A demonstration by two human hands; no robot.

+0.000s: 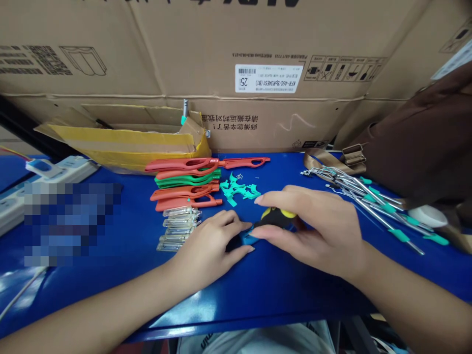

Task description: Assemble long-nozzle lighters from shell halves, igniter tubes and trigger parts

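Observation:
My right hand (319, 228) grips the black-and-yellow handle of a screwdriver (277, 217), and its dark tip end points left. Just left of it, my left hand (210, 243) rests on the table with fingers curled around a small blue plastic piece (248, 237), mostly hidden by the fingers. The screwdriver's tip meets the piece or lies very close to it; I cannot tell which. Beyond my hands is a small pile of teal plastic bits (238, 189). Clear plastic cartridges (179, 228) lie in a row beside my left hand.
Red plastic handles (184, 201) and green ones (188, 179) are stacked behind the cartridges. Thin metal tubes (376, 206) with teal parts and wires lie at right, beside a brown bag (416, 128). A power strip (66, 172) is at left; cardboard (184, 64) walls the back.

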